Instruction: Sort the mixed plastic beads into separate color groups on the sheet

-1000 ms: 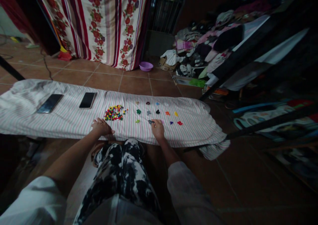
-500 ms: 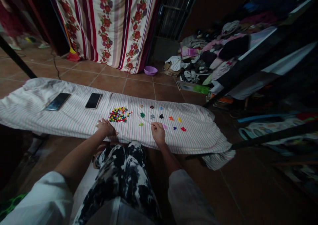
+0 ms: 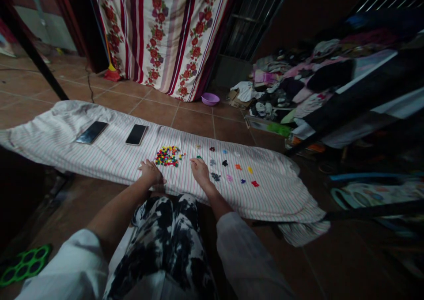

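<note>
Fingers [image 3: 194,160] of R hand [image 3: 200,172] drawn close together, narrow; whether a pc. is held betw. them — cannot tell at this size. R hand is over the striped, cloth-covered bench [image 3: 274,198], right of the mixed pile [image 3: 167,156] of small multicoloured pcs., and partly hides the green group [image 3: 198,157]. Contact w/ bench: cannot tell. L hand [image 3: 151,173] at near edge of bench, palm down, fingers loosely spread; mixed pile lies just beyond, slightly to the right.

Single-colour groups right of pile, in rough rows, apart from one another. Far row: tan group [image 3: 198,147], dk. brown group [image 3: 212,149], lt. blue group [image 3: 225,151]. Mid row, after green: grey group [image 3: 212,162], black group [image 3: 225,163], orange group [image 3: 238,167], yellow group [image 3: 250,170]. Near row: dk. grey group [image 3: 215,177] just beside R wrist, then pink group [image 3: 229,178], dk. blue group [image 3: 243,181], red group [image 3: 255,184].

Also obs. — two phones [image 3: 136,134] flat on bench, left of pile, apart. Floor [image 3: 192,117] beyond: purple basin [image 3: 210,99] near floral curtain [image 3: 172,39]; clothes heap [image 3: 298,79] further right.
</note>
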`<state>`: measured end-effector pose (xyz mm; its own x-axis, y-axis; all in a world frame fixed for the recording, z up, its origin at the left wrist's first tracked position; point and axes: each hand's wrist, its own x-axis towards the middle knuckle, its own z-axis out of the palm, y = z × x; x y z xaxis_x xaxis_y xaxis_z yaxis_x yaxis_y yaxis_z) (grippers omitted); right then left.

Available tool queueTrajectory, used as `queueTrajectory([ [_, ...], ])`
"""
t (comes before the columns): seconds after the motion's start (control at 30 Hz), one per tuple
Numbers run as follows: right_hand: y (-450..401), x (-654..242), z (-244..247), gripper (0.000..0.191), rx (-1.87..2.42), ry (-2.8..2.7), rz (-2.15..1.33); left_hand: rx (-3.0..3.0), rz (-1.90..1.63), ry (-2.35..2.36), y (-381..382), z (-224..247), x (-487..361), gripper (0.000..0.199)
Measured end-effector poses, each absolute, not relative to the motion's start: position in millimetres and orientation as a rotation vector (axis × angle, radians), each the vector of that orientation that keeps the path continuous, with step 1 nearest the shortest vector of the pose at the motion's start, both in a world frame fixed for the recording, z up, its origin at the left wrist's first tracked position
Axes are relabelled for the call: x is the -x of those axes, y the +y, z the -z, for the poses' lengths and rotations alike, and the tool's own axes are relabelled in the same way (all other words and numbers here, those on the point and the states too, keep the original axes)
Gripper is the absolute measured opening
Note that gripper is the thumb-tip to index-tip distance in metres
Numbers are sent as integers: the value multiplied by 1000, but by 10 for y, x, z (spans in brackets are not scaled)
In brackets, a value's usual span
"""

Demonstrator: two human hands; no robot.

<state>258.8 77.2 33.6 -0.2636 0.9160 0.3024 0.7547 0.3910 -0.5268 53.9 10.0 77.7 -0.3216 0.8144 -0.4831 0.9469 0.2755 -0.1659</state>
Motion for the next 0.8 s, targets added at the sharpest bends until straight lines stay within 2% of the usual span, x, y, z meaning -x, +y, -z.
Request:
queueTrajectory([
  [0.43,1178,-2044,-345,27,1647,-2307,-364,-1735,608,2242,86,-674,-505,105],
  [0.8,1221,-1947,-372,22,1838,-2263,-353,-1803,550,2273,110,-467,-451,110],
])
